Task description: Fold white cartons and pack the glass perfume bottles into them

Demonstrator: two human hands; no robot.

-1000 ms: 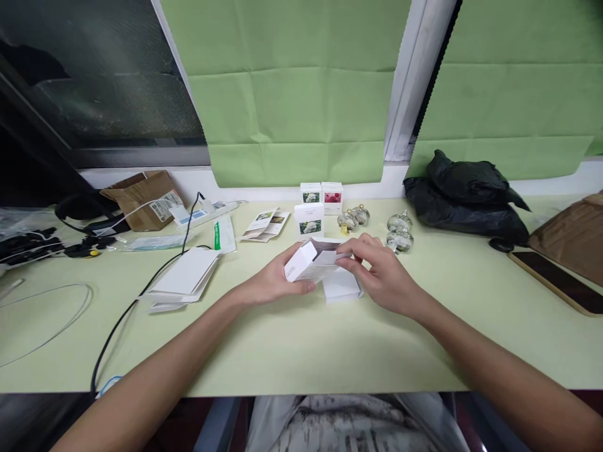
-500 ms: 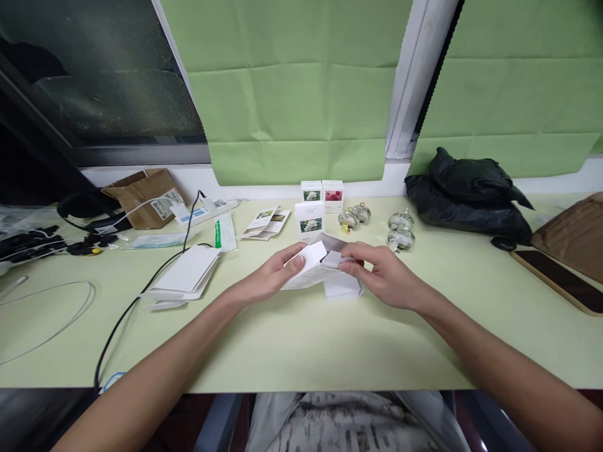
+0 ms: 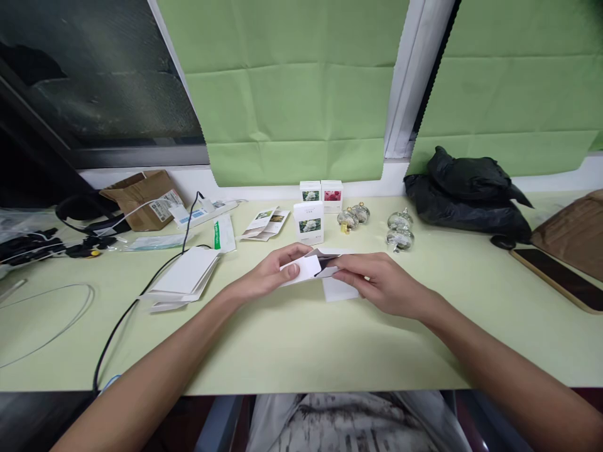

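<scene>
Both my hands hold a small white cardboard box just above the pale green table. My left hand grips its left end with the thumb on top. My right hand pinches its right end, where a flap stands partly open onto a dark inside. Under my right hand lies a flat white box blank. Behind the hands stand three small white boxes with flower pictures.
A stack of flat white box blanks lies to the left beside a black cable. Several round glass bottles stand behind my right hand. A black bag, a phone and a cardboard box sit farther out.
The white box has turned from tilted upright to nearly flat and sunk toward the table. My hands have drawn closer around it and one flap has folded in.
</scene>
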